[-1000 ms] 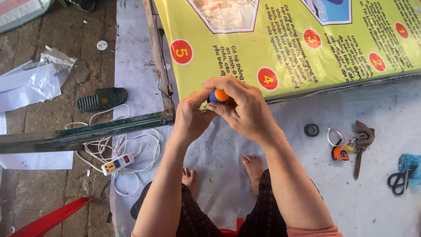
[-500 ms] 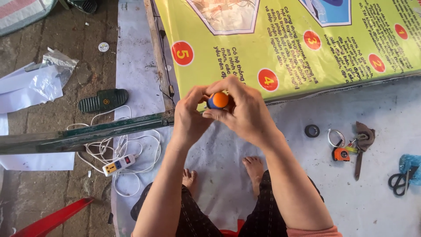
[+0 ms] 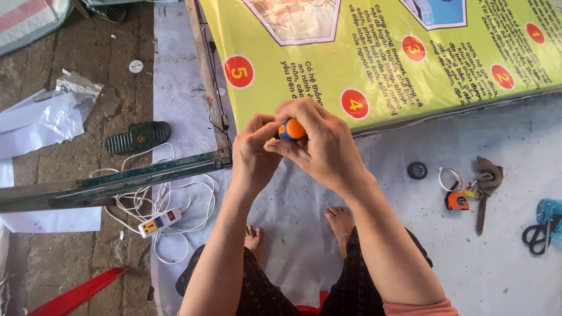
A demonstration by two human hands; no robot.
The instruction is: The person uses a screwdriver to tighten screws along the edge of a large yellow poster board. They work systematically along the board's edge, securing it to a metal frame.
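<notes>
Both my hands meet over a small orange and blue tool handle [image 3: 291,129] just below the edge of a large yellow-green printed banner [image 3: 374,52]. My right hand [image 3: 319,146] wraps the handle from the right and above. Fingertips of my left hand [image 3: 255,153] pinch its left end. The part of the tool under my fingers is hidden. Below my arms I see my knees and bare feet [image 3: 339,221] on a white sheet [image 3: 503,257].
A dark green metal frame bar [image 3: 111,185] runs left from the banner corner. A white power strip with coiled cable [image 3: 159,222] lies below it, with a green sandal [image 3: 137,137] above. To the right lie a black tape roll [image 3: 417,170], an orange tape measure [image 3: 457,201], shears [image 3: 485,187] and black scissors [image 3: 540,234].
My hands stay together at the banner edge. The orange and blue handle has turned slightly in my fingers and shows a little more between them.
</notes>
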